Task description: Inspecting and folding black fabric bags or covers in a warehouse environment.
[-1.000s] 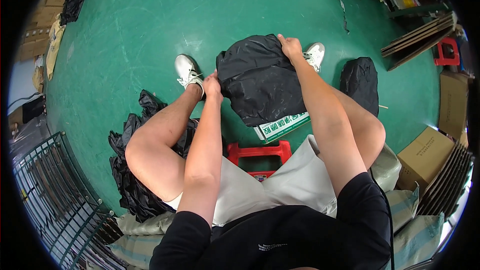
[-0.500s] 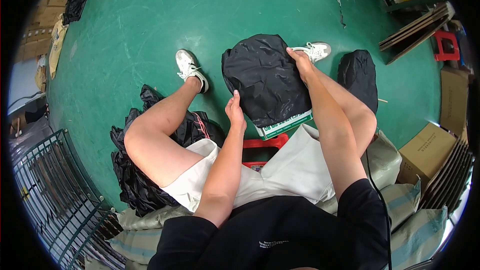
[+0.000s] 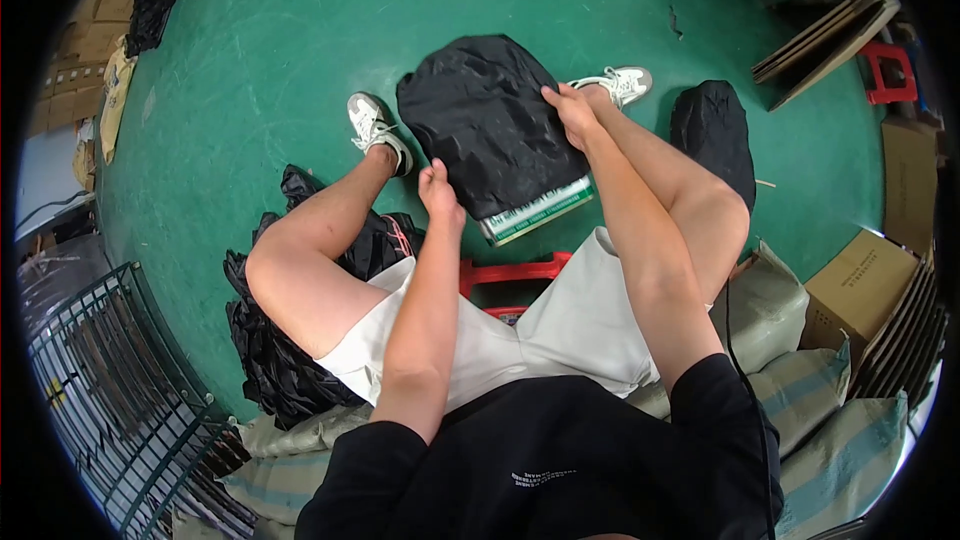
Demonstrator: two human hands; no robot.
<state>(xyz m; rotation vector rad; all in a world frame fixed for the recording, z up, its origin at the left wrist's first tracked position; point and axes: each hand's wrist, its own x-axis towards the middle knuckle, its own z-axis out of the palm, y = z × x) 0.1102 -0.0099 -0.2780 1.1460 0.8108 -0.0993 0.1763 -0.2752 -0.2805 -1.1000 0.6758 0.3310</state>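
Observation:
Between my knees is a black plastic bag [image 3: 490, 120], bulging and pulled over a green-and-white box [image 3: 540, 212]. Only the box's near edge shows below the bag's mouth. My right hand [image 3: 573, 118] is closed on the bag's right side, thumb on top. At the lower left edge, my left hand [image 3: 441, 195] pinches the plastic with its fingers curled. Just nearer than the box is a red plastic stool [image 3: 520, 270], partly hidden by my legs.
A filled black bag [image 3: 713, 135] stands beside my right leg, and crumpled black bags [image 3: 285, 360] lie by my left. A green wire rack [image 3: 120, 380] is at lower left. Woven sacks [image 3: 850, 460], a cardboard box [image 3: 860, 285] and flat cardboard [image 3: 830, 45] are at right.
The bag and the box in it have shifted left and slightly away from me, both hands moving with them. More of the red stool shows.

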